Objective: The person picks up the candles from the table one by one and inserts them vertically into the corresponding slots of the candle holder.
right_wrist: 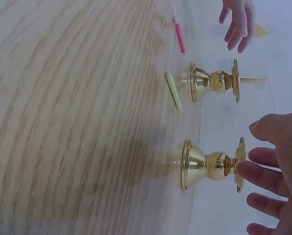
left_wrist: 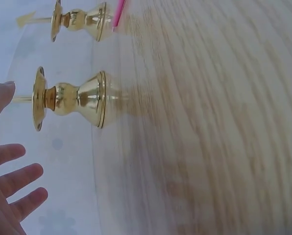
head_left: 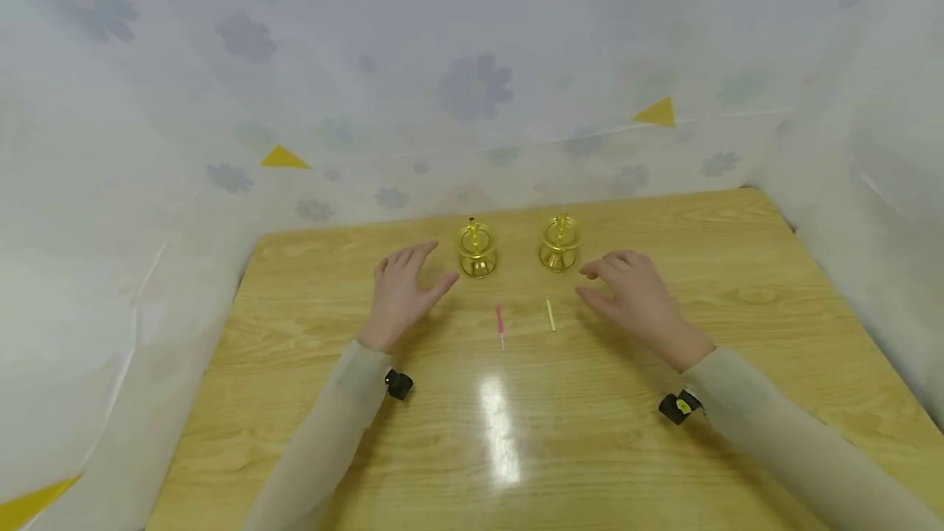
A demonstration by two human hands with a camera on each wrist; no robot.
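Head view: two brass candle holders, the left candlestick [head_left: 477, 250] and the right candlestick [head_left: 559, 243], stand upright near the table [head_left: 774, 285]'s far edge. Pink candle [head_left: 500, 324] and yellow candle [head_left: 550, 314] lie flat just before them, pointing away. Left hand [head_left: 401, 293] and right hand [head_left: 637, 293] hover alongside, fingers spread, holding nothing.

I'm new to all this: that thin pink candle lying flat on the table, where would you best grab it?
Probably pinch the pink candle at its middle, coming straight down from above. It lies flat on the wooden table with bare wood on both sides, so a thumb and fingertip can close across its thin width. The left hand hovers open nearest it, beside the left brass candlestick.
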